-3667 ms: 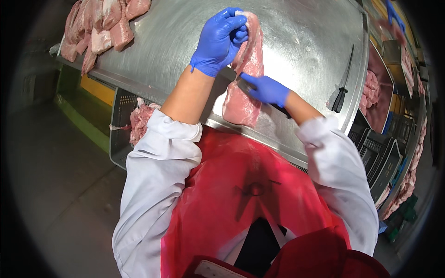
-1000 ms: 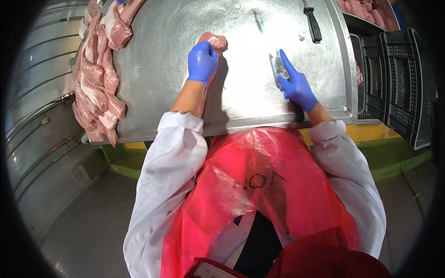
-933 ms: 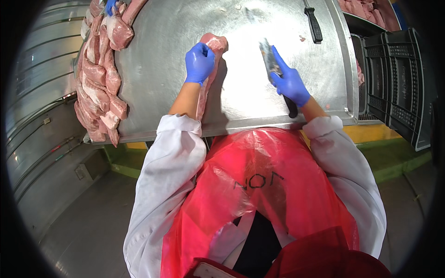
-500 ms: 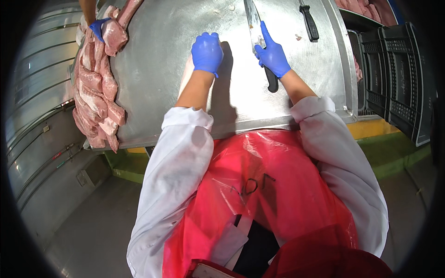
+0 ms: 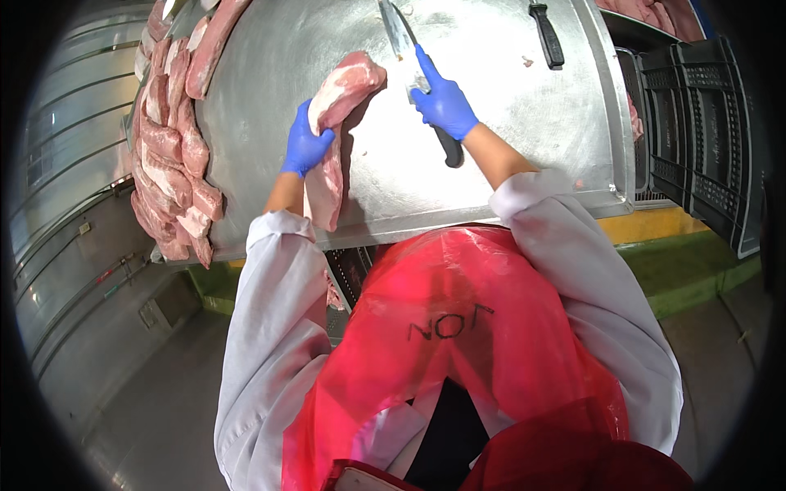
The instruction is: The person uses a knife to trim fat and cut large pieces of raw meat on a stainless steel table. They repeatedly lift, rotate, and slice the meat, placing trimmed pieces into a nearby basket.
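In a blue glove, my left hand (image 5: 309, 141) grips a long strip of pink meat (image 5: 347, 86) with pale fat on one side, lifted partly off the metal table. My right hand (image 5: 445, 108), also gloved in blue, is wrapped round a knife (image 5: 450, 149) with a black handle. Its index finger lies stretched along the blade, which points away from me, to the right of the meat. The far end of the meat comes close to the blade without touching it.
The metal table (image 5: 491, 192) has a raised rim. A heap of meat pieces (image 5: 168, 164) lies along its left edge. Another black-handled knife (image 5: 547, 37) rests at the far right. Dark plastic crates (image 5: 696, 123) stand beyond the right rim, and a crate with meat (image 5: 348, 274) shows under the near edge.
My left hand has moved left and turned, bringing the meat strip into plain view. My right hand has shifted left with the knife. Another person's gloved hand has left the heap at far left.
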`<state>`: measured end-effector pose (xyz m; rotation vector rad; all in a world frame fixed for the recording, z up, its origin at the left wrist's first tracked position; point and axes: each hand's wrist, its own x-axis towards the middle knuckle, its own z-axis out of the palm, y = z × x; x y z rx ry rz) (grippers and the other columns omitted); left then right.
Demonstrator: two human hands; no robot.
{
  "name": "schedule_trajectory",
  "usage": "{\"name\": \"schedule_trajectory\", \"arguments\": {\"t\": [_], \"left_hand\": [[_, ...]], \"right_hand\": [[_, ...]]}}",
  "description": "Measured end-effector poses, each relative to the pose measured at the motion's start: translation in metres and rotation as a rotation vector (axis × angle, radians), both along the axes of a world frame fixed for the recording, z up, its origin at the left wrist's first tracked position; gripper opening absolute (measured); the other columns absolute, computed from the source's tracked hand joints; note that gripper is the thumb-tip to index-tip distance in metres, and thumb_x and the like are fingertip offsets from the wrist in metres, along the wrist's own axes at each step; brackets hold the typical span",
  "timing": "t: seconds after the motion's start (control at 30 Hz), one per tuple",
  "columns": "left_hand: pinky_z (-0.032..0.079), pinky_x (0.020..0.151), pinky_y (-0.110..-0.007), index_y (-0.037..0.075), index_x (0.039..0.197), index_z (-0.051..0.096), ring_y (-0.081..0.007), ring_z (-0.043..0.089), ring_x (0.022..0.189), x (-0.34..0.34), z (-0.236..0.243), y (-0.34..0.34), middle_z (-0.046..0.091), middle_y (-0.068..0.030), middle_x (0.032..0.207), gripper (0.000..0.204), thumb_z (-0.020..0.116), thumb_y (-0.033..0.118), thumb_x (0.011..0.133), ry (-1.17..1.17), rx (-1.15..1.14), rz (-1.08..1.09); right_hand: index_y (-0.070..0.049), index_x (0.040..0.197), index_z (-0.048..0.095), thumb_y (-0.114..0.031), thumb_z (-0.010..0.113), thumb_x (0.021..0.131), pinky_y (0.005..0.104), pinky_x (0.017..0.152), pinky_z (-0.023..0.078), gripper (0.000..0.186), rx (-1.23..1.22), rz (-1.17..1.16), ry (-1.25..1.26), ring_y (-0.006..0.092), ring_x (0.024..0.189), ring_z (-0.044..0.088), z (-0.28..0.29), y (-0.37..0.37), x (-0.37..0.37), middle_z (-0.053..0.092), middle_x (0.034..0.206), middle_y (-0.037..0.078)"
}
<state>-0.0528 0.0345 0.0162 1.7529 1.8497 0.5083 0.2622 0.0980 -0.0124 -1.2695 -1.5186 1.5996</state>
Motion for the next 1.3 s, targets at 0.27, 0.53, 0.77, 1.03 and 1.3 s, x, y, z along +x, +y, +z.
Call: {"name": "schedule_trajectory", "arguments": {"t": [0.27,0.53,0.77,1.03,1.3], "left_hand": [[0.045,0.102,-0.049,-0.004,0.139,0.041,-0.0461,0.054,0.120,0.029,0.001,-0.045,0.055,-0.0299,0.128,0.076,0.073,0.021,0.075,0.384,-0.041,0.102],[0.047,0.100,-0.051,-0.002,0.140,0.042,-0.0462,0.054,0.117,-0.005,0.009,-0.047,0.055,-0.0283,0.128,0.082,0.074,0.026,0.069,0.200,-0.014,-0.127],[0.046,0.102,-0.049,-0.001,0.141,0.042,-0.0431,0.053,0.120,-0.038,-0.009,-0.037,0.054,-0.0256,0.131,0.083,0.075,0.027,0.070,0.253,0.039,-0.313],[0.044,0.107,-0.047,-0.002,0.142,0.042,-0.0426,0.051,0.124,-0.045,0.010,-0.023,0.055,-0.0254,0.132,0.084,0.076,0.028,0.071,0.260,-0.063,-0.373],[0.048,0.095,-0.050,0.003,0.135,0.049,-0.0400,0.057,0.112,-0.028,0.015,-0.032,0.059,-0.0212,0.120,0.074,0.078,0.028,0.071,0.480,-0.020,-0.239]], "right_hand": [[-0.028,0.162,0.008,-0.015,0.055,0.095,0.0348,0.064,0.060,0.083,-0.224,-0.219,0.040,0.0184,0.065,0.067,0.004,-0.042,-0.057,0.069,0.082,0.014],[-0.022,0.162,0.012,-0.012,0.056,0.093,0.0324,0.065,0.058,0.083,-0.133,-0.138,-0.013,0.0194,0.062,0.069,0.014,-0.073,-0.067,0.071,0.083,0.014],[-0.022,0.161,0.019,-0.012,0.062,0.093,0.0303,0.063,0.057,0.082,-0.128,-0.180,0.110,0.0149,0.061,0.066,0.003,-0.034,-0.074,0.070,0.078,0.010],[-0.020,0.161,0.022,-0.008,0.061,0.090,0.0305,0.057,0.057,0.082,-0.089,-0.177,0.034,0.0162,0.062,0.066,-0.002,-0.074,-0.076,0.071,0.084,0.009],[-0.022,0.160,0.029,-0.005,0.057,0.092,0.0283,0.056,0.052,0.075,-0.273,0.060,-0.064,0.0108,0.057,0.059,0.074,-0.219,0.055,0.067,0.077,0.003]]}}
